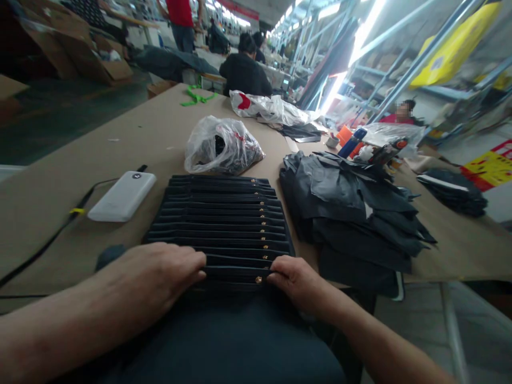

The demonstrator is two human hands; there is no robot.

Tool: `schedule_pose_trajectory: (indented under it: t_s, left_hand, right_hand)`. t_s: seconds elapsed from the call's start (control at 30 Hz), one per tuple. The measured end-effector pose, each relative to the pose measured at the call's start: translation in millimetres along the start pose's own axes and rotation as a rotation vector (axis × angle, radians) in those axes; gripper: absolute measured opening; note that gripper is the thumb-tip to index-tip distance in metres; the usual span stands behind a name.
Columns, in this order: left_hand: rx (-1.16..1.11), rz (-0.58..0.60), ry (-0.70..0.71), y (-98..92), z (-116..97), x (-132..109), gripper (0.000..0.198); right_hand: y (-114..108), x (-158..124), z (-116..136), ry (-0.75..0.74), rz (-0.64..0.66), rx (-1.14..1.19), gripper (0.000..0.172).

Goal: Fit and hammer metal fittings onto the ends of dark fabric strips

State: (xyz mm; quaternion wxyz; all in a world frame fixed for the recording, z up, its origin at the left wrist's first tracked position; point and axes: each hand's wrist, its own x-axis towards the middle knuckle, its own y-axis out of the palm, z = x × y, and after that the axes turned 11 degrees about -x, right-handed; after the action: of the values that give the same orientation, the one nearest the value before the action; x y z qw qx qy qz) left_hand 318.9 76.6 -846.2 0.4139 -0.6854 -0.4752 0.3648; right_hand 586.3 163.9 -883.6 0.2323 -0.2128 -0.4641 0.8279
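Note:
A row of several overlapping black leather strips [224,218], each with a small brass stud near its right end, lies on the brown table [132,138] in front of me. My left hand [156,277] rests palm down on the near left end of the row, fingers curled onto the nearest strip [236,274]. My right hand [294,277] pinches the right end of that same nearest strip, just beside its brass stud [258,279]. Both hands sit at the table's front edge, above my dark lap.
A white power bank [122,196] with a black cable lies left of the strips. A clear bag of dark parts [222,146] sits behind them. A heap of black leather pieces [348,208] lies to the right. Other people work at the far end.

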Motion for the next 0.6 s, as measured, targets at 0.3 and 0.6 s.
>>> schedule_pose_trajectory:
  t_s: [0.3, 0.6]
  left_hand:
    - [0.261, 0.015, 0.064, 53.3, -3.4, 27.9, 0.020]
    - [0.284, -0.191, 0.165, 67.6, 25.7, 36.4, 0.047]
  right_hand:
    - [54.0, -11.1, -20.5, 0.188, -0.089, -0.366, 0.023]
    - [51.5, -0.6, -24.3, 0.221, -0.070, -0.364, 0.026]
